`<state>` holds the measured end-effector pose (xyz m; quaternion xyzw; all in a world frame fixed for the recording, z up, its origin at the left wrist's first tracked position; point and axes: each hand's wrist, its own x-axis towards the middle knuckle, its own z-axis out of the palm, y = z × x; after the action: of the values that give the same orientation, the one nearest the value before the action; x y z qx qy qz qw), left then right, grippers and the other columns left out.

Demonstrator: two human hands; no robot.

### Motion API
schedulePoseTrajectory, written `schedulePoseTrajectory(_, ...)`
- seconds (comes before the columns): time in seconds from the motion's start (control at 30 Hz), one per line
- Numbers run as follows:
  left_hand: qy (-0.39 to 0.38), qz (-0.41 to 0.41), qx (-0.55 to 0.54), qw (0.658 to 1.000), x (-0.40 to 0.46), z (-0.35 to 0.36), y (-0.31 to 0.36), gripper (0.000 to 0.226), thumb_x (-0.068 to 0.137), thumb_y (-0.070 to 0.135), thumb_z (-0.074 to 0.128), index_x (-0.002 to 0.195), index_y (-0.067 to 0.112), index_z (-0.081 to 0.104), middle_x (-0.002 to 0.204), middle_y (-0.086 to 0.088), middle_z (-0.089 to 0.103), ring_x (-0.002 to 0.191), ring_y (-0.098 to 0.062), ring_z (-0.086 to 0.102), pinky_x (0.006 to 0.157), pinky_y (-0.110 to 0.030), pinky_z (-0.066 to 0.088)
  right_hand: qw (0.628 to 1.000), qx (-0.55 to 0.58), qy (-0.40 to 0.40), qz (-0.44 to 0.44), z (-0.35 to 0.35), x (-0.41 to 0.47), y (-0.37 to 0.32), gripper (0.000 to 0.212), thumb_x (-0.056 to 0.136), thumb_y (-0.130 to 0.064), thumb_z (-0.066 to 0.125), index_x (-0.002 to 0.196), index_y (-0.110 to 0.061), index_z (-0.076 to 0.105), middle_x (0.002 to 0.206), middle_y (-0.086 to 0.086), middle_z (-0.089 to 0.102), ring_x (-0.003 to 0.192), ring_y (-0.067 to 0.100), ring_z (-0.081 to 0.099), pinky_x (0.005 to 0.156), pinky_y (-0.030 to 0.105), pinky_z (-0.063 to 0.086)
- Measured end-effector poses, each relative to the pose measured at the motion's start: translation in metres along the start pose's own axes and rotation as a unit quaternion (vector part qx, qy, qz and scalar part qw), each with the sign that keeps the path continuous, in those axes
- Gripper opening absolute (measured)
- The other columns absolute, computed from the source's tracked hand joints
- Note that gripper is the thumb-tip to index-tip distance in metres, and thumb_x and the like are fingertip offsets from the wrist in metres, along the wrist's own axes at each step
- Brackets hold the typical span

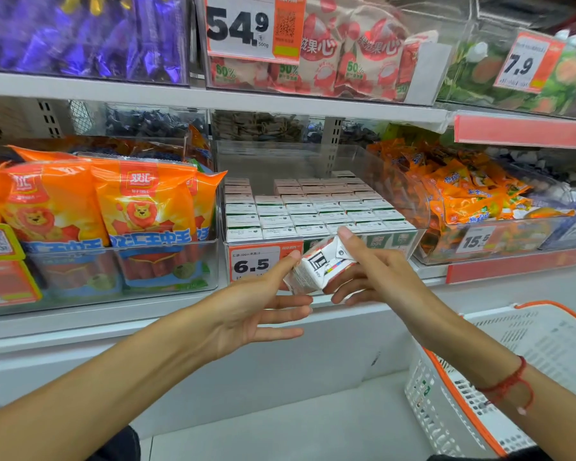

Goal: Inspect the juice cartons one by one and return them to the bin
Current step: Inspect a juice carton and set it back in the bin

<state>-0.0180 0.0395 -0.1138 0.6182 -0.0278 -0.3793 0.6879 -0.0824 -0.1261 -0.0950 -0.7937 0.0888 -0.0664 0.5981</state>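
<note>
One small juice carton point(316, 266), a glossy white paperboard block, is held tilted in front of the clear plastic bin point(416, 239). It is gripped by the right hand point(376, 274), fingers curled beneath and forefinger laid along its top, and touched at its left end by the thumb of the left hand point(260, 307), whose fingers are spread straight. Behind, the bin is filled with many flat-topped cartons point(313, 211) in tight rows, too many to be counted surely. One white perforated basket point(499, 377) with orange rim is seen near right.
</note>
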Motion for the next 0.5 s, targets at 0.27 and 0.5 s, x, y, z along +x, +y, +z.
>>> schedulePoseTrajectory(0.27,0.079,0.208,0.072,0.972,0.002,-0.003,0.002,0.03,0.09,0.043,0.059,0.116,0.033,0.048,0.091,0.003,0.076,0.079,-0.009,0.074,0.052,-0.011,0.051,0.995,0.052,-0.09,0.001,-0.001,-0.003,0.006,0.039,0.083,-0.046,0.061,0.121,-0.037,0.06,0.101,-0.01,0.075,0.092,0.012,0.072,0.073,0.022,0.058)
schedulePoseTrajectory(0.5,0.076,0.299,0.103,0.946,0.004,-0.004,0.001,0.011,0.093,0.035,0.058,0.103,0.035,0.06,0.076,0.023,0.073,0.074,-0.004,0.073,0.061,-0.015,0.057,0.985,-0.038,0.083,-0.144,0.008,-0.007,0.014,0.041,0.078,-0.019,0.079,0.117,-0.028,0.068,0.089,-0.015,0.076,0.08,0.001,0.071,0.069,0.013,0.052)
